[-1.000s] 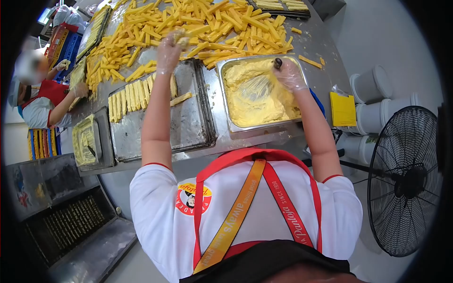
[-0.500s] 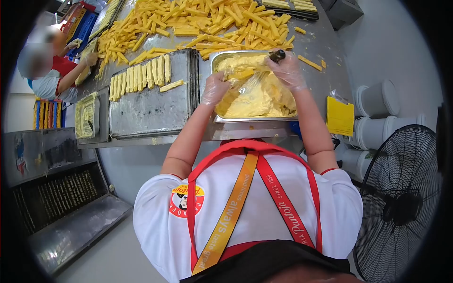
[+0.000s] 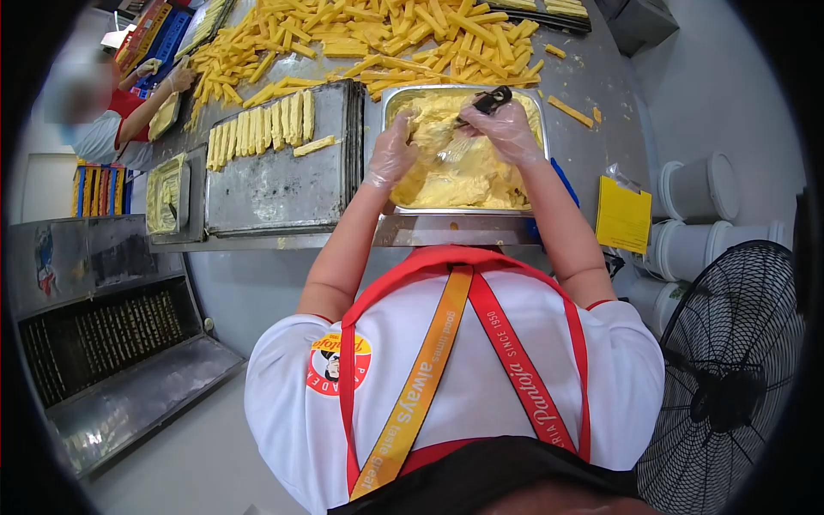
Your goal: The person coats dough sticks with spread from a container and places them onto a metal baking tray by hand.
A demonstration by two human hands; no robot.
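My right hand [image 3: 508, 130] grips one black-handled tool [image 3: 493, 99]; my left hand [image 3: 392, 154] half-curls over one rectangular steel pan [image 3: 463, 211], hold unclear.

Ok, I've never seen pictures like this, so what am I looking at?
No machine: every picture comes from a camera on the head of a person, looking down. On the metal table lie a heap of yellow sticks, a grey metal tray with a row of pale-coated sticks, and a rectangular steel pan of thick yellow mixture. The clear-gloved right hand grips a black-handled tool over the pan. The clear-gloved left hand is at the pan's left side; I can't tell if it holds anything.
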